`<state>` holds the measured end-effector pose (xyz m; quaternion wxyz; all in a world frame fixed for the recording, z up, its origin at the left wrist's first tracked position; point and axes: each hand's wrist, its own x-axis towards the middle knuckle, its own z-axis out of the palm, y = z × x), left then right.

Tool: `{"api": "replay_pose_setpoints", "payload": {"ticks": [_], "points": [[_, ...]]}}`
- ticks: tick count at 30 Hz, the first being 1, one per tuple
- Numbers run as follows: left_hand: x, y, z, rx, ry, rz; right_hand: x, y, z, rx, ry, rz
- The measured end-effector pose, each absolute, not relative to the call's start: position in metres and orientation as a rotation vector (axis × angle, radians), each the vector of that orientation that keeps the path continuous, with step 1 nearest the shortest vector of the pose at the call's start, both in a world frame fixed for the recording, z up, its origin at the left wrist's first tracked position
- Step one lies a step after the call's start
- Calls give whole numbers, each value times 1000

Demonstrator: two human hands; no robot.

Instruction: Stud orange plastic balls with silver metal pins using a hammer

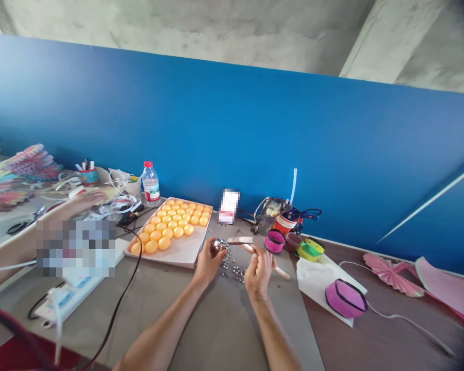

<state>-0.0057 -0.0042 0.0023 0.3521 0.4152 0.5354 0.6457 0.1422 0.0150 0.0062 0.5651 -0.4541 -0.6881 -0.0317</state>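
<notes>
My left hand (208, 264) has its fingers curled round a shiny silver ball-like piece (218, 245). Small silver beads (237, 273) lie loose on the grey tabletop between my two hands. Closed round a tool, my right hand (259, 272) is just right of the beads. That tool has a pale round handle (282, 273) and a flat, light metallic head (239, 240), which reaches close to the silver piece; its exact kind is unclear. Left of my hands, a shallow tray (185, 252) bears rows of orange balls (164, 243).
A co-worker's arm (23, 237) reaches in from the left, near a white power strip (77, 296) and black cable (129, 288). A bottle (150, 185) stands behind the tray. Magenta (274, 241) and purple rings (346, 299) lie right. A blue partition (232, 129) rises behind.
</notes>
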Motion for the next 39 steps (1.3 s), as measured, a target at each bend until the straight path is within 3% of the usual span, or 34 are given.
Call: {"api": "replay_pose_setpoints", "payload": {"ticks": [20, 30, 39], "points": [[-6, -8, 11, 934, 1245, 1714, 144, 22, 3, -1182, -1605, -187], [-10, -16, 22, 540, 564, 1544, 154, 38, -16, -1409, -1590, -239], [-15, -19, 25, 436, 342, 1461, 153, 42, -21, -1467, -1589, -218]]}}
